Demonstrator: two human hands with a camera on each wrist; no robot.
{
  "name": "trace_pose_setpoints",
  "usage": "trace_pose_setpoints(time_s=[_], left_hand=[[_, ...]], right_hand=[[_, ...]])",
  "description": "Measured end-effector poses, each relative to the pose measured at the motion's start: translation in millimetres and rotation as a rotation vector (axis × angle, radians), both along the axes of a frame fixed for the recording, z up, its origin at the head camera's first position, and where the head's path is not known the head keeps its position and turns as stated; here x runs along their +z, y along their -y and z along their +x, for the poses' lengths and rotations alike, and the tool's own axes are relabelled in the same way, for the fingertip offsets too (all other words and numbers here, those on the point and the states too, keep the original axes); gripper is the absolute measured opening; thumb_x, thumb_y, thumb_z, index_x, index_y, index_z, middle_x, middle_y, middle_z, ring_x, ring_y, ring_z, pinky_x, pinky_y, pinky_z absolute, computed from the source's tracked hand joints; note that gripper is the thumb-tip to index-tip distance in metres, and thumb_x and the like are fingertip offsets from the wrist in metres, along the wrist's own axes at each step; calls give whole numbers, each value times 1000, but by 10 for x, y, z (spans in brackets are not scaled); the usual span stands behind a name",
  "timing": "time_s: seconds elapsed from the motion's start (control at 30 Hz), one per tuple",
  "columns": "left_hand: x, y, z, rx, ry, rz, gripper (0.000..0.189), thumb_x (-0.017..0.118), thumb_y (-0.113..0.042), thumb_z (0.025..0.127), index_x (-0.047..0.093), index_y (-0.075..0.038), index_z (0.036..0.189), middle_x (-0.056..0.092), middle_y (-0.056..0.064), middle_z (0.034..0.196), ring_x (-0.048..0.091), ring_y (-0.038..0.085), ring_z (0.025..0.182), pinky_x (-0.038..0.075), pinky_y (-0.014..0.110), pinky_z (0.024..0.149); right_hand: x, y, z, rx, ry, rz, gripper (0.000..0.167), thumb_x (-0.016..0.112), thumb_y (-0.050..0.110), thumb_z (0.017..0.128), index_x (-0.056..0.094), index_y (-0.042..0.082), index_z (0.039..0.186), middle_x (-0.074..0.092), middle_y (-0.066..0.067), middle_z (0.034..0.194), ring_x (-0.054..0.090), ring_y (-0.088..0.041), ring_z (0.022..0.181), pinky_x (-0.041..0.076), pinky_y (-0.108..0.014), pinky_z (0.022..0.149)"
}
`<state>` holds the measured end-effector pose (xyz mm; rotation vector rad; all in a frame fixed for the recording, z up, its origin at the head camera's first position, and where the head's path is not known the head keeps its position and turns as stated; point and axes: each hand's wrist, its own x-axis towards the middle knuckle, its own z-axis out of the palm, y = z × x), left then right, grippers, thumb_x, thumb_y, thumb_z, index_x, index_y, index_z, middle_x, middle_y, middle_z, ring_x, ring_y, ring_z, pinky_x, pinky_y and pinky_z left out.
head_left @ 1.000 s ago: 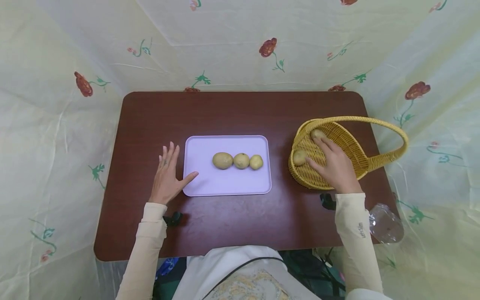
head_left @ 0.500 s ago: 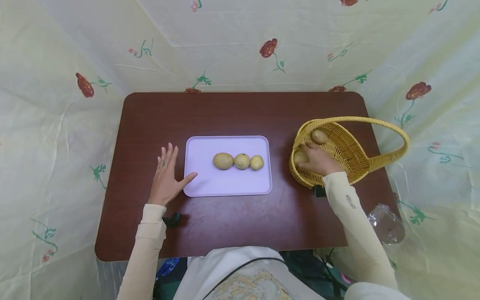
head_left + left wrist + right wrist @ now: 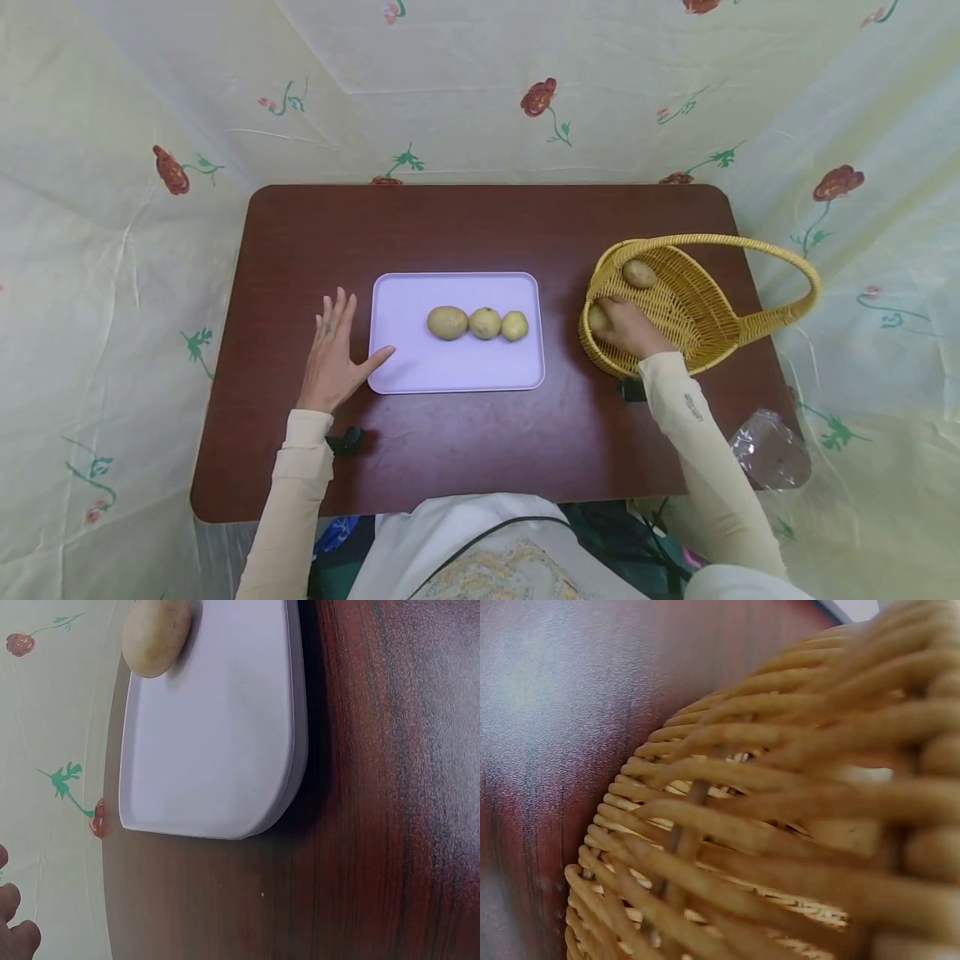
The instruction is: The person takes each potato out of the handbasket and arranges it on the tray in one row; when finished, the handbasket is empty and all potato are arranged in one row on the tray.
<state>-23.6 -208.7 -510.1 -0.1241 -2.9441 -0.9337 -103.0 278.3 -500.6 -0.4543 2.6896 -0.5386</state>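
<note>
Right hand [image 3: 628, 325] lowered, gripping potato [image 3: 597, 318] in head view, right-wrist view showing basket [image 3: 742, 825]; left hand [image 3: 332, 360] spread

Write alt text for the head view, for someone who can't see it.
A person's right grip holds a potato inside a yellow wicker basket containing another potato. Three potatoes line up on a lilac tray; the left grip is spread at its left edge.

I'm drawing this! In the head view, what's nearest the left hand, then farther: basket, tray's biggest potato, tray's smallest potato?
1. Biggest potato: row's left end, on the tray.
2. Smallest potato: row's right end.
3. Basket: right of the tray.
</note>
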Motion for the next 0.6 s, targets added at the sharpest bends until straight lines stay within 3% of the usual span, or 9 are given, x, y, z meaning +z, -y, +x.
trace_pose_setpoints(time_s=[0.17,0.33,0.47,0.6], left_hand=[[15,11,5,4,1,-2,103,69,-60,77,17,-15,154,5,1,162,-2,26,148,4,49,120],[31,31,-6,12,0,-18,104,68,-62,76,17,-16,155,3,-1,161,-3,23,148,4,48,120],[31,34,-11,13,-3,-17,104,68,-62,77,16,-17,155,3,-1,161,-2,25,148,1,46,120],[39,31,-6,18,-3,-10,104,67,-63,76,14,-19,155,3,-1,161,-4,23,148,0,45,120]], right_hand=[[217,-40,162,-76,-46,-39,61,72,10,81,46,-9,133,49,-33,129,52,-48,112,43,-57,97],[676,44,404,-138,-198,-86,65,76,9,78,47,-8,133,47,-32,133,51,-49,113,43,-59,95],[992,322,504,-77,-336,-132,66,79,10,76,49,-6,132,48,-27,135,50,-46,118,43,-57,98],[1096,818,444,53,-379,-229,66,79,13,78,49,-1,135,48,-22,137,52,-38,121,44,-50,101]])
